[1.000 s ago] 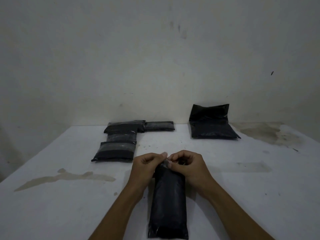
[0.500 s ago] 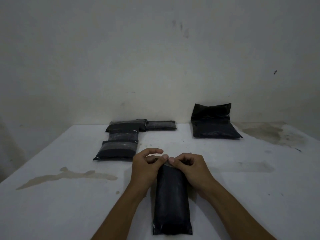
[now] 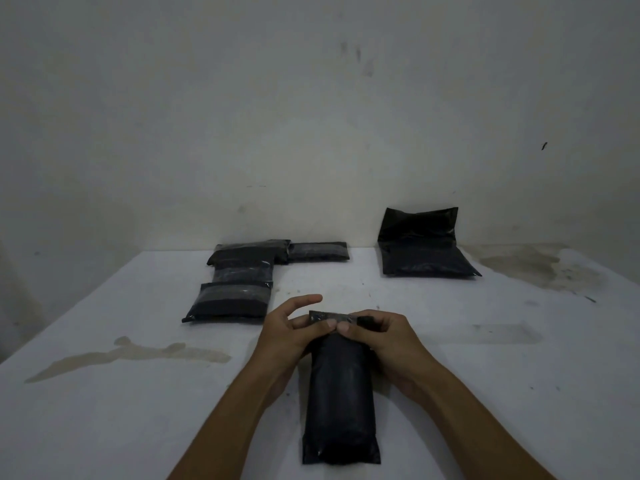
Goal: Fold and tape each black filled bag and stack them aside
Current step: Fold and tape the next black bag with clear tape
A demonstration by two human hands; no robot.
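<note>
- Four taped bags [image 3: 232,299] done, lying at far left of the surface [image 3: 104,410].
- Folded bag [image 3: 341,400] at centre front; left hand [image 3: 289,332] and right hand [image 3: 379,336] pinching its far end with curled fingers [image 3: 343,328], probably taping.
- One unfolded bag [image 3: 424,251] left against the wall.

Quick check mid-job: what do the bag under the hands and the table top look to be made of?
Bag in hand: looks like thin black plastic film, slightly glossy; faint sheen and flat crimped seam at its near end. Contents can't be seen.
Table: white, smooth, matte top, perhaps laminate or painted board; brownish stains sit on the surface. Exact material unclear.
</note>
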